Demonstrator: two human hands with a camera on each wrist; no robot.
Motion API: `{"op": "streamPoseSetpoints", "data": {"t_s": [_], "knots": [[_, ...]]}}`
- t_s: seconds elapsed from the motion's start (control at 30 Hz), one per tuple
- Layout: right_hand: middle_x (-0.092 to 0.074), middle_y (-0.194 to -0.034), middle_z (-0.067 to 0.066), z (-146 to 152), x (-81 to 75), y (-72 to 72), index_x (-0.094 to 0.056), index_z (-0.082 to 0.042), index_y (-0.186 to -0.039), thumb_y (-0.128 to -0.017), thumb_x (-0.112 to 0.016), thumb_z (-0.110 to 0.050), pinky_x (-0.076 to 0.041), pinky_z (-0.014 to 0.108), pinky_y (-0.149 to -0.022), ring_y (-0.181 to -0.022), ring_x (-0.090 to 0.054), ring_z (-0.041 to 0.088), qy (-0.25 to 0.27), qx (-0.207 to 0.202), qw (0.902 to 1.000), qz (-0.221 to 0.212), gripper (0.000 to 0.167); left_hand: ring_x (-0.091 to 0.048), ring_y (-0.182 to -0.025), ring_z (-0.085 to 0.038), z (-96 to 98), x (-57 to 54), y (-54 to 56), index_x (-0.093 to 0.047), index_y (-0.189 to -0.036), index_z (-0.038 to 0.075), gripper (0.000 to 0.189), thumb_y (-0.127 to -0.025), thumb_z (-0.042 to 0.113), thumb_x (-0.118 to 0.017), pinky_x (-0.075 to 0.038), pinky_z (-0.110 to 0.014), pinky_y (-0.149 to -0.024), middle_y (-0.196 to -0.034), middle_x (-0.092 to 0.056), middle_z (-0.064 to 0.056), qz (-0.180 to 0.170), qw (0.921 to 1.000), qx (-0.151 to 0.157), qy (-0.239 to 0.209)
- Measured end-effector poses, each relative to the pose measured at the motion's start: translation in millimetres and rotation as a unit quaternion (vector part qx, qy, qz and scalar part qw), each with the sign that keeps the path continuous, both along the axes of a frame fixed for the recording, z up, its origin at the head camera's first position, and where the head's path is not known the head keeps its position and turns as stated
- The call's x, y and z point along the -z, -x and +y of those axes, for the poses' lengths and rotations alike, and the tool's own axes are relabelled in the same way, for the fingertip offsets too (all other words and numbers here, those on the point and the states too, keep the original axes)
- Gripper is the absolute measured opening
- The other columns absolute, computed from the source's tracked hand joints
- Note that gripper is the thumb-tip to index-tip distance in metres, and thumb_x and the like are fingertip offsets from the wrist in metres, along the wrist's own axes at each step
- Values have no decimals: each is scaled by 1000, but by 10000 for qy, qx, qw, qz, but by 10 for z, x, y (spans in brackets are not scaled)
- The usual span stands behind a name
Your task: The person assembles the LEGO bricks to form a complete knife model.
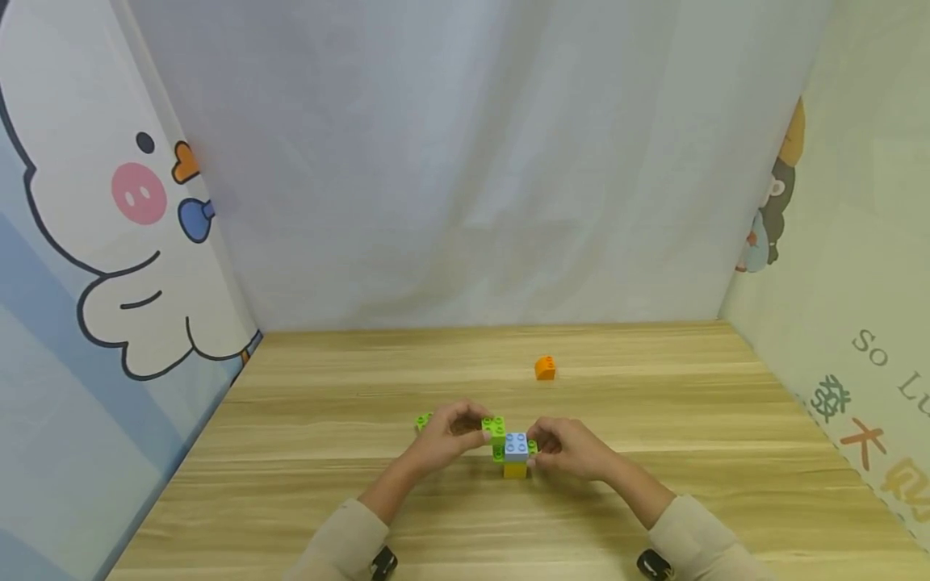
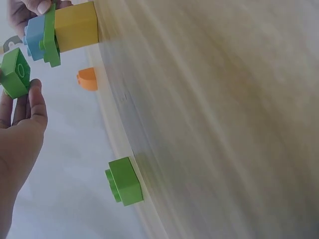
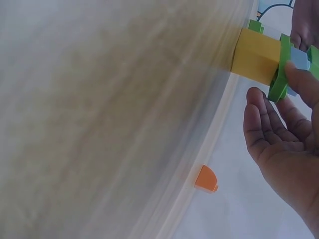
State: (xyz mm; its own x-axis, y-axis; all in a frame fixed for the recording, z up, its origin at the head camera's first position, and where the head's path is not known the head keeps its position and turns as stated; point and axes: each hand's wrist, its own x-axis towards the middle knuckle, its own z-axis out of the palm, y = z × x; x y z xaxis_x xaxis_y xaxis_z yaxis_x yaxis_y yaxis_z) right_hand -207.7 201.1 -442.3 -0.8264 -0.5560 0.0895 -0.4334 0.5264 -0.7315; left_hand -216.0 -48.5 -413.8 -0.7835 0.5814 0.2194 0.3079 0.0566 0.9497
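Observation:
A small stack stands on the table: a yellow brick (image 1: 515,470) at the bottom, a thin green plate (image 3: 284,67) across it, and a light blue brick (image 1: 516,445) on top. With thumb and finger, my right hand (image 1: 574,449) pinches the right end of the plate, which juts past the yellow brick. My left hand (image 1: 441,442) grips a green brick (image 2: 16,74) by its sides, raised just left of the blue brick. Its hollow underside faces the table side in the left wrist view.
Another green brick (image 2: 125,181) rests on the table (image 1: 305,452), partly behind my left hand in the head view. Farther back lies an orange brick with a rounded side (image 1: 545,369). A pale curtain (image 1: 465,177) hangs at the table's far edge, with printed walls on both sides.

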Motion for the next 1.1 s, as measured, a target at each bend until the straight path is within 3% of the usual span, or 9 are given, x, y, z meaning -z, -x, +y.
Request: {"op": "streamPoseSetpoints", "data": {"t_s": [0.13, 0.27, 0.5, 0.67, 0.97, 1.1], "knots": [[-61, -88, 0, -4, 7, 0, -60, -1, -101, -84, -70, -13, -50, 25, -70, -78, -58, 14, 27, 25, 10000, -28, 24, -55, -96, -43, 23, -2, -12, -54, -109, -13, 25, -85, -7, -59, -49, -26, -78, -103, -58, -24, -116, 9999, -54, 12], [-61, -88, 0, -14, 6, -6, -60, -1, -101, -83, -71, -13, -50, 25, -70, -78, -58, 14, 95, 71, 9999, -91, 24, -59, -92, -31, 35, 29, -3, -56, -109, -10, 26, -85, -2, -62, -50, -29, -78, -102, -60, -19, -140, 9997, -197, 22], [-61, -88, 3, -24, 7, -16, -60, 1, -102, -83, -71, -12, -50, 28, -72, -79, -59, 17, 291, 110, 9993, -229, 25, -62, -85, -21, 93, 281, 143, -63, -107, -4, 29, -80, 4, -72, -52, -30, -74, -96, -65, -10, -122, 9993, -339, 38], [-61, -88, 3, -36, 30, -16, -59, 1, -102, -83, -70, -12, -50, 28, -73, -80, -59, 17, 381, 189, 9985, -353, 25, -63, -84, -20, 124, 345, 176, -65, -106, 0, 29, -79, 7, -74, -52, -30, -73, -93, -66, -7, -93, 9993, -363, 88], [-61, -90, 4, -36, 43, -21, -58, 3, -104, -84, -69, -11, -50, 30, -75, -82, -59, 18, 404, 242, 9976, -507, 26, -61, -87, -19, 165, 310, 164, -65, -108, 4, 29, -82, 14, -73, -51, -29, -75, -95, -66, -3, -143, 9986, -309, 416], [-61, -90, 6, -54, -16, -26, -58, 4, -104, -84, -69, -9, -50, 32, -75, -83, -59, 20, 499, 233, 9970, -547, 27, -61, -91, -23, 176, 180, 100, -64, -109, -1, 29, -83, 8, -70, -50, -28, -76, -99, -66, -8, -139, 9986, -245, 456]]}}
